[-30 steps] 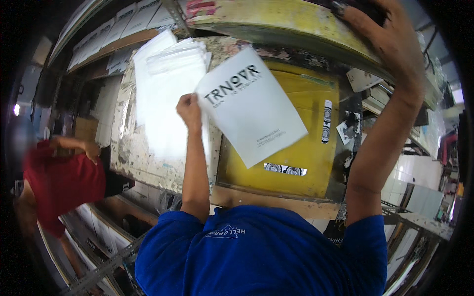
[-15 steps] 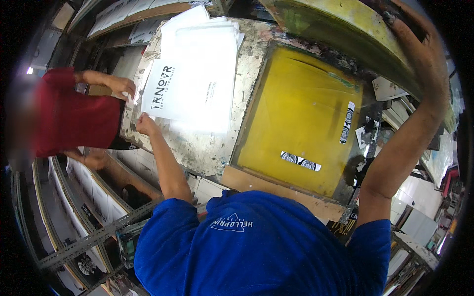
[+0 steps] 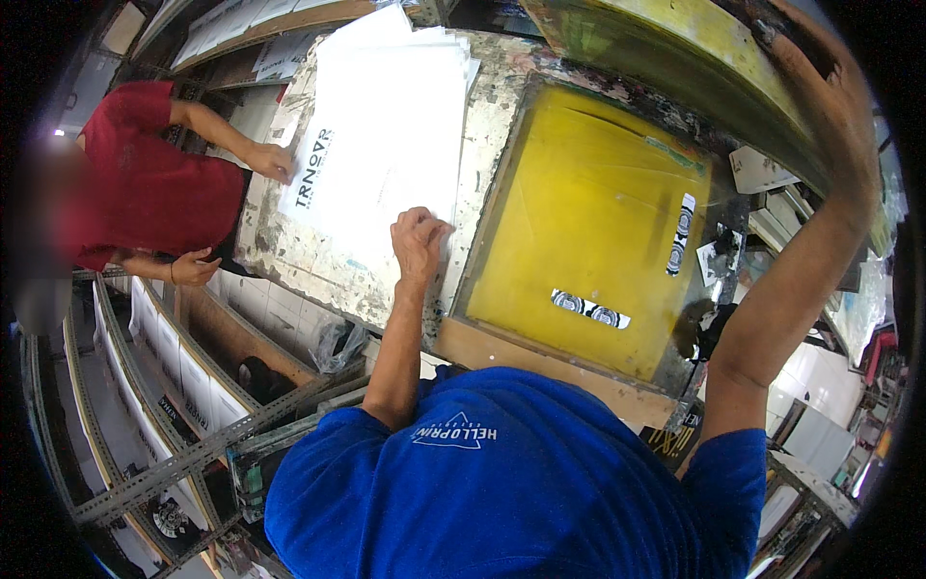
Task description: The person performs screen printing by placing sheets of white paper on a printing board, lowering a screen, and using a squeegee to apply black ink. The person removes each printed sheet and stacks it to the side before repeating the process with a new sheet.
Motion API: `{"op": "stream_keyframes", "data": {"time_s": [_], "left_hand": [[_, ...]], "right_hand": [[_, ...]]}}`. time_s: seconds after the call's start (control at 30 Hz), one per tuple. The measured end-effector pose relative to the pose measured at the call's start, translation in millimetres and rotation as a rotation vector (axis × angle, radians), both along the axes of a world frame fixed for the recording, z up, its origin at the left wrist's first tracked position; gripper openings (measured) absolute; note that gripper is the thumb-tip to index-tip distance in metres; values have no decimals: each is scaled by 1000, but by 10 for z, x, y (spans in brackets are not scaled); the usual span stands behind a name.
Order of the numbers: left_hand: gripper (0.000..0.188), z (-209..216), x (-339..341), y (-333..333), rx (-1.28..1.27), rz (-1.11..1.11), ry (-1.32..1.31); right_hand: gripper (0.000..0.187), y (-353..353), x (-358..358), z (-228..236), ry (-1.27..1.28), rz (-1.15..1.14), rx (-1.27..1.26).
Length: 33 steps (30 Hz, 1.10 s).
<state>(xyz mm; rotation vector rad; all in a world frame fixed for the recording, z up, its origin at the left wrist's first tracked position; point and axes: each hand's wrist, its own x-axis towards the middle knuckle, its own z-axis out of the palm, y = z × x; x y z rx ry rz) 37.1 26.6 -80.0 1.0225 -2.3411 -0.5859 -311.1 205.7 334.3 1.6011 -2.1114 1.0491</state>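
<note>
My left hand is at the near right corner of a stack of white sheets, its thumb and fingertips pinched at the sheet edge. On the stack's left part, black lettering marks a printed sheet. A co-worker's hand reaches to that sheet's left edge; their other hand hangs lower, away from the table. Up at the right, my right hand grips the edge of a raised yellowish screen frame; its fingertips are partly hidden. Below the frame lies a flat yellow printing bed.
Two black-and-white strips lie on the yellow bed. A wooden board runs along its near edge. Metal racks with shelves stand at the lower left, with clear plastic beside them. More boards and papers crowd the right.
My left hand has let go of the printed sheet's near left corner and moved right to the stack's near right corner. The co-worker's hand has reached further right. My right hand stays on the frame.
</note>
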Motion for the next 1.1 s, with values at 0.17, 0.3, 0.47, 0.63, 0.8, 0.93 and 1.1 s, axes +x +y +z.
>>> {"op": "stream_keyframes", "data": {"time_s": [0.17,0.3,0.47,0.63,0.8,0.93,1.1], "left_hand": [[18,162,-223,99,-254,61,21],[15,43,-239,11,6,182,130],[17,477,-565,187,498,-48,276],[52,421,-726,500,-20,-279,-291],[62,59,-1439,719,-124,-553,-226],[64,11,-2120,1016,-128,-727,-278],[66,88,-2351,1394,-112,-866,-321]], "right_hand": [[39,6,-3,-2,49,-3,16],[39,19,-16,58,-58,41,23],[40,49,-64,32,11,-14,36],[41,58,5,59,106,-58,53],[40,68,-341,-1,150,21,11],[39,64,-316,37,157,-17,80],[36,139,-232,162,61,44,85]]}}
